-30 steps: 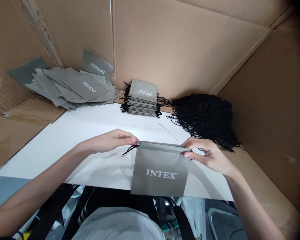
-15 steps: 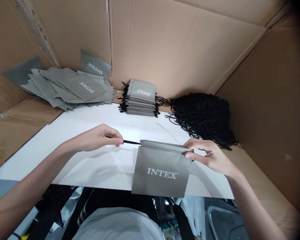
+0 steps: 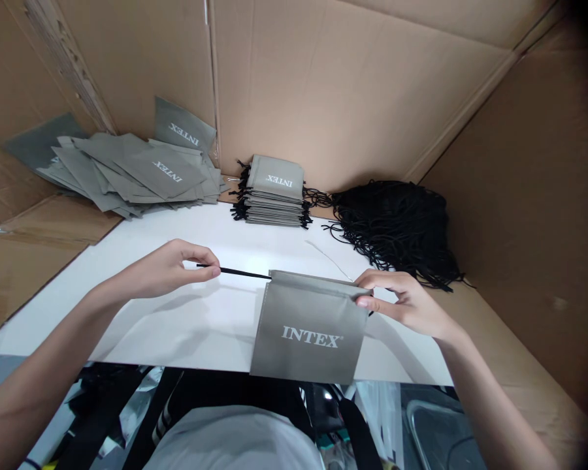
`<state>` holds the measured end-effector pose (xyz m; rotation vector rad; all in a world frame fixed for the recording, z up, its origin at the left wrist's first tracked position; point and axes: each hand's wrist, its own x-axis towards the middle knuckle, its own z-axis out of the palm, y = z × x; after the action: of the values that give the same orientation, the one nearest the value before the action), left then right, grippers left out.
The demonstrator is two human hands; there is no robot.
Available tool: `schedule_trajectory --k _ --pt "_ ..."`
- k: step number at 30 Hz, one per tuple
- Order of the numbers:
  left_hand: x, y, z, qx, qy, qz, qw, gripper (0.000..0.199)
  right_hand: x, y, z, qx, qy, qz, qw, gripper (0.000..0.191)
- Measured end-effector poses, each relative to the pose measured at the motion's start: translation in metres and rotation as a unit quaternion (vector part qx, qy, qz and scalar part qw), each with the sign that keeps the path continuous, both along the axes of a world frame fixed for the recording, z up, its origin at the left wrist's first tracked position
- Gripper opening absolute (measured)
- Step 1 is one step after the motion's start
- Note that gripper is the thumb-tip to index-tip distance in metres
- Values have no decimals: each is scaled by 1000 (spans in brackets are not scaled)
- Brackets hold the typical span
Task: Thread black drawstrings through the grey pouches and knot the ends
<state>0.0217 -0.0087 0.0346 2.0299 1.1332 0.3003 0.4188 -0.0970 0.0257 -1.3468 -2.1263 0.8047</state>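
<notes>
A grey drawstring pouch (image 3: 308, 326) printed INTEX hangs over the front edge of the white board. Its top right corner is pinched between thumb and fingers of my right hand (image 3: 396, 297). My left hand (image 3: 183, 267) pinches a black cord (image 3: 245, 273), which runs taut from the fingers to the pouch's upper left corner. A short black cord end shows below my right fingers at the pouch's right side. Whether the cord runs through the whole top hem is hidden by the fabric.
Loose grey pouches (image 3: 127, 166) lie heaped at the back left. Behind the held pouch stands a neat stack of corded pouches (image 3: 274, 196). A pile of black cords (image 3: 396, 228) sits at the back right. A thin wire (image 3: 328, 259) lies on the white board (image 3: 166, 333); cardboard walls (image 3: 362, 78) enclose the area.
My left hand has moved left, and more black cord shows between it and the pouch. The pouch and my right hand have shifted slightly left in view.
</notes>
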Motion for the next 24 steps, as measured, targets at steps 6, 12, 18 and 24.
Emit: schedule_trajectory --k 6,12,18,24 --pt "-13 1 -3 41 25 9 999 26 -1 1 -2 -8 15 6 1000 27" --pt "-21 2 -8 58 35 20 998 32 -2 2 -5 -13 35 5 999 27" --pt "6 -9 0 151 -7 52 987 52 -26 12 -3 0 62 33 998 26" --pt "61 -17 18 204 3 -140 969 32 -60 25 7 -23 85 55 995 23"
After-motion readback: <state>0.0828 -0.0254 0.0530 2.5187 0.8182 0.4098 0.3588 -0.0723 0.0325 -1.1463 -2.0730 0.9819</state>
